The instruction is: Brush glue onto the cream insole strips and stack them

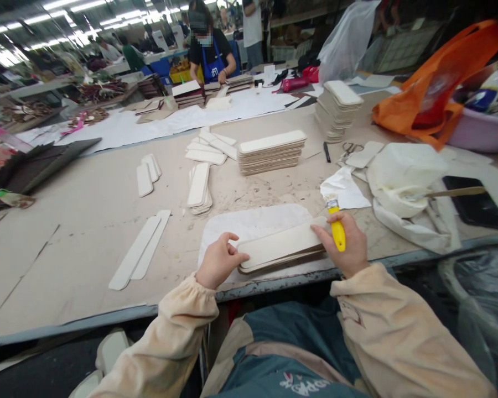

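Observation:
A small stack of long white strips with rounded corners [282, 242] lies on a white sheet [222, 224] at the table's near edge. My left hand [221, 258] has its thumb on the left end of the top strip, with the index finger curved above it. At the other end, the thumb of my right hand [348, 246] presses on the strip's corner. That same hand holds a yellow-handled paintbrush [338, 235], bristles pointing away from me. The top strip's right part sits slightly raised over those below.
Further back stand a neat strip stack [271, 155] and a taller stack [338, 113]. Loose strips [139, 251] lie to the left. On the right are a glue-smeared white container [406, 171], scissors [351, 150], a phone [477, 202] and an orange bag [435, 83]. A co-worker [213, 50] works opposite.

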Tool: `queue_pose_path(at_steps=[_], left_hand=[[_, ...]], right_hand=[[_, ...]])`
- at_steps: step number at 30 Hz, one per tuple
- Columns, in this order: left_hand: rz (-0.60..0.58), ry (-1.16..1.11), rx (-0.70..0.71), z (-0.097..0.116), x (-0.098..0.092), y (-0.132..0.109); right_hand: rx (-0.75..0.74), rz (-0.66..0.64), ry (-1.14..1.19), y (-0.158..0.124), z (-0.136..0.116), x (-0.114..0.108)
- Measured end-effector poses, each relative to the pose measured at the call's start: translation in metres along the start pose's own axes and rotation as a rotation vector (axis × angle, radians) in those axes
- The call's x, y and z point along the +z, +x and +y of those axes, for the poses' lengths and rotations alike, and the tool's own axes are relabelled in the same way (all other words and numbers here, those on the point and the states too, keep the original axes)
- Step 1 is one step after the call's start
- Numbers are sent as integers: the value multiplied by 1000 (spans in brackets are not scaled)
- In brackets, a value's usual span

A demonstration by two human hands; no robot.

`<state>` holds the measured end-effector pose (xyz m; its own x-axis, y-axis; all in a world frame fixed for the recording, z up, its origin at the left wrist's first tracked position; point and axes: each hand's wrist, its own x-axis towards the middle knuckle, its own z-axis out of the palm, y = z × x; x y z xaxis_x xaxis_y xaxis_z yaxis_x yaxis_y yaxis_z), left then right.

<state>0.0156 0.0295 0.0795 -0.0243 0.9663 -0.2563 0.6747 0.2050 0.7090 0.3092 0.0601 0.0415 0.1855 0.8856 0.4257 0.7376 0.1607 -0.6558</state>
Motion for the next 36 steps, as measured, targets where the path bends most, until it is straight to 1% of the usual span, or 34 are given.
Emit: queue_pose_path(at_steps=[4,8,14,21,23,27,29,33,34,36], left_hand=[[8,65,21,-1,1,1],[1,80,20,-1,0,1],[-18,81,19,-2,1,0],[-15,130,32,-3,2,-1],[-35,151,42,-3,2,0],[-85,220,40,-3,1,0],[-95,262,42,-5,1,1],[-108,320,49,-11,3,6],[-106,326,50,-13,3,7],[-88,334,55,-15,4,8]], right_hand=[[-31,-15,-38,0,0,4],[-63,-28,-59,1,-1,5],[-68,-34,-82,0,0,5],[-88,-76,-134,-2,4,7],[-132,-62,-133,-1,5,8],[-295,-47,-69,-4,-4,6],[-370,-115,-3,-11,-14,7],[-578,-392,67,-30,-36,18],[-614,-440,60,-34,-40,20],[-641,-485,35,-40,-43,24]])
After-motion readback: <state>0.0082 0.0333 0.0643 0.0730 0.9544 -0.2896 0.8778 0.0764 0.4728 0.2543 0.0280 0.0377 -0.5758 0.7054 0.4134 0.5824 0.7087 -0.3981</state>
